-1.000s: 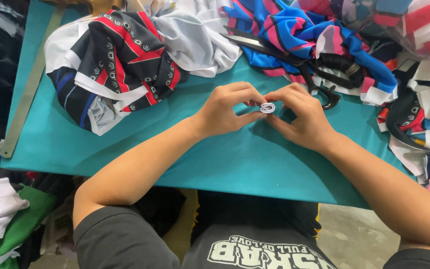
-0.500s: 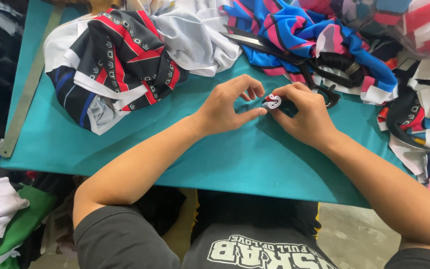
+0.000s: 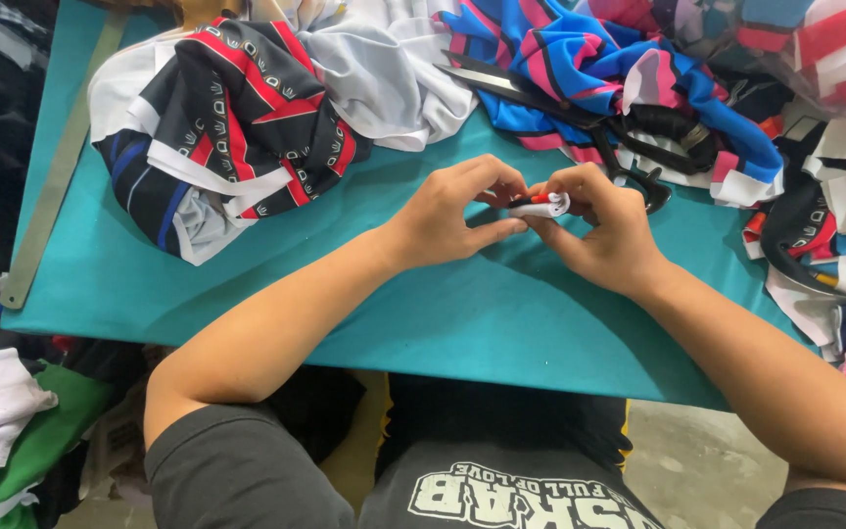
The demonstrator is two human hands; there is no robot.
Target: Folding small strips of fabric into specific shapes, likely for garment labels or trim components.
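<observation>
Both my hands meet over the teal table (image 3: pixel 462 313). Between their fingertips is a small rolled strip of white fabric with red and black on it (image 3: pixel 543 205). My left hand (image 3: pixel 452 211) pinches its left end and my right hand (image 3: pixel 604 230) pinches its right end. The roll sits just above the tabletop, turned on its side. Large black scissors (image 3: pixel 629 147) lie just beyond my right hand, partly on the fabric pile.
A black, red and white printed fabric heap (image 3: pixel 227 127) lies at the left back, white cloth (image 3: pixel 384 69) behind it, blue and pink cloth (image 3: pixel 580 59) at the back, more striped pieces (image 3: pixel 834 225) at right. A metal ruler (image 3: pixel 51 186) runs along the left edge.
The small roll was held flat, showing a ring shape; my fingers have turned it onto its side and shifted slightly up and back.
</observation>
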